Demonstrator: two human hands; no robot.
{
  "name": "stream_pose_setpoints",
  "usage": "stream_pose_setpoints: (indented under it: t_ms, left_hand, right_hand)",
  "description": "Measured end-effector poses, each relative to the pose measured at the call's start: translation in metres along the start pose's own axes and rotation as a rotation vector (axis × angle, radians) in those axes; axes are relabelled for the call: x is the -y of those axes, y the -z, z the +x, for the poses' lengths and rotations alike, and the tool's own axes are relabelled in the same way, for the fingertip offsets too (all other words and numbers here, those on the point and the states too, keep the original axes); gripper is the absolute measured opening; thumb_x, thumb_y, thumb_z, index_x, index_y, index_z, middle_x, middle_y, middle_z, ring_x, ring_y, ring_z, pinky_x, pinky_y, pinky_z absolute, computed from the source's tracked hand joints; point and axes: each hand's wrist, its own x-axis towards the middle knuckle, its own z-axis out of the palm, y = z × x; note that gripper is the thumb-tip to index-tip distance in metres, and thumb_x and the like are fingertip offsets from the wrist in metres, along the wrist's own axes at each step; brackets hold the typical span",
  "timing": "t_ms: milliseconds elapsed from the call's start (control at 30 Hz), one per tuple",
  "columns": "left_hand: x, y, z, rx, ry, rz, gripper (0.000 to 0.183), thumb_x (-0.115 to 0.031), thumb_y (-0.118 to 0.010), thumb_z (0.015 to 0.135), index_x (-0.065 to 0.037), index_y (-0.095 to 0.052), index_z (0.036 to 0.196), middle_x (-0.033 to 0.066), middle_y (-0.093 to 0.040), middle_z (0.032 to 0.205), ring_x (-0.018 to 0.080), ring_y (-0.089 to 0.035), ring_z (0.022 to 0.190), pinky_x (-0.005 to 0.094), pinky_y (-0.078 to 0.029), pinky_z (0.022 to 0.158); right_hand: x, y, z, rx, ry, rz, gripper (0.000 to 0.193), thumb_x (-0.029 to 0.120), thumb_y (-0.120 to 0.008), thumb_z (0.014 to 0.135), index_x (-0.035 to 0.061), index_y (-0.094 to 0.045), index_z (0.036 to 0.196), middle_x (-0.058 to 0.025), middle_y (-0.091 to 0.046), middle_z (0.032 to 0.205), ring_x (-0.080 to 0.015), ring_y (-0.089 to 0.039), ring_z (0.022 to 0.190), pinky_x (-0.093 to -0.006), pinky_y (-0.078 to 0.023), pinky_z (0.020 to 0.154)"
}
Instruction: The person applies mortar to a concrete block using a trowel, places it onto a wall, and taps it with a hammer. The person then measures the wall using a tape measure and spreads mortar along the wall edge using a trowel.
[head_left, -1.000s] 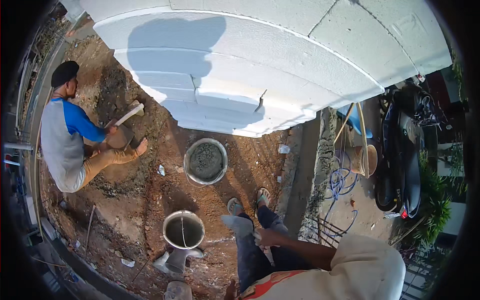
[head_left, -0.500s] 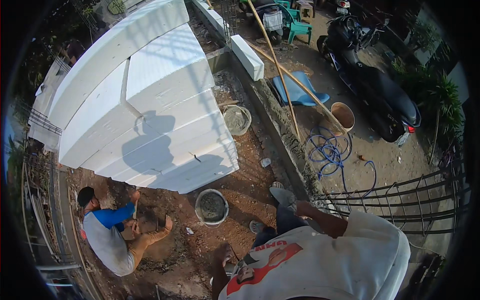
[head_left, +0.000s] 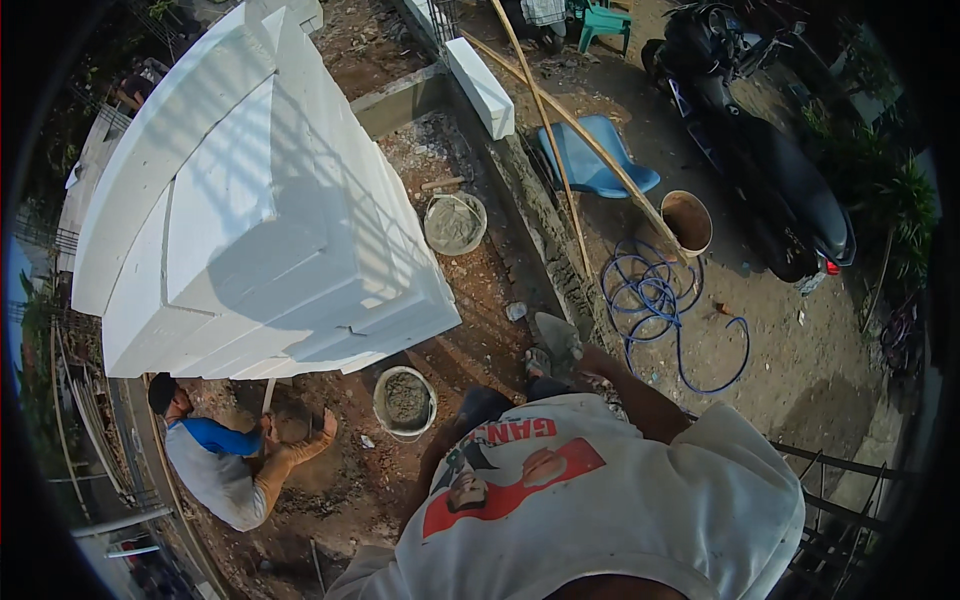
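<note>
My right hand (head_left: 600,363) is closed on the handle of a trowel (head_left: 558,338). Its grey blade lies beside the low mortar-covered wall (head_left: 545,240), close to my foot. My left forearm (head_left: 424,468) shows at the edge of my shirt, but the hand itself is hidden. In front of me a bucket of grey mortar (head_left: 405,402) stands on the reddish soil. A second mortar bucket (head_left: 456,223) sits farther off, between the wall and a tall stack of white blocks (head_left: 300,210).
A co-worker (head_left: 215,455) crouches at the left, gripping a tool handle. Beyond the wall are a blue chair seat (head_left: 595,155), a coiled blue hose (head_left: 650,290), another bucket (head_left: 687,222), leaning wooden poles (head_left: 570,125) and a motorcycle (head_left: 755,150). Steel rebar (head_left: 835,487) stands at the right.
My body has leaned farther forward and the view has shifted. My left hand has gone out of sight. The trowel remains in my right hand by the wall.
</note>
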Motion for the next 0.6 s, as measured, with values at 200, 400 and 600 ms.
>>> stream_pose_setpoints:
  t_ms: [200, 400, 600]
  left_hand:
    - [-0.085, 0.062, 0.026, -0.081, -0.208, 0.171, 0.020, -0.016, -0.061, 0.092, -0.009, -0.074, 0.105, 0.0131, -0.074, 0.090, 0.0369, -0.073, 0.086, 0.0445, -0.058, 0.076]
    - [-0.091, 0.121, 0.027, -0.282, -0.094, 0.448, 0.015, -0.020, -0.065, 0.092, -0.010, -0.076, 0.089, 0.0087, -0.075, 0.087, 0.0282, -0.073, 0.081, 0.0425, -0.059, 0.076]
    - [-0.060, 0.190, -0.028, -0.751, -0.014, 0.057, 0.023, -0.029, -0.079, 0.087, -0.006, -0.075, 0.088, 0.0089, -0.070, 0.076, 0.0261, -0.067, 0.071, 0.0424, -0.052, 0.070]
  right_hand:
    - [0.036, 0.022, 0.005, -0.058, -0.191, -0.062, 0.032, 0.024, -0.081, 0.086, 0.0002, -0.063, 0.075, -0.0094, -0.064, 0.063, -0.0199, -0.062, 0.050, -0.0403, -0.050, 0.043]
    - [0.055, 0.003, 0.031, -0.040, 0.269, -0.070, 0.032, 0.027, -0.078, 0.092, 0.0055, -0.069, 0.070, -0.0039, -0.061, 0.062, -0.0143, -0.056, 0.056, -0.0354, -0.046, 0.054]
    - [0.207, 0.006, 0.037, -0.184, 0.304, 0.375, 0.014, 0.015, -0.075, 0.094, 0.0049, -0.070, 0.086, -0.0033, -0.065, 0.071, -0.0126, -0.061, 0.062, -0.0327, -0.049, 0.057]
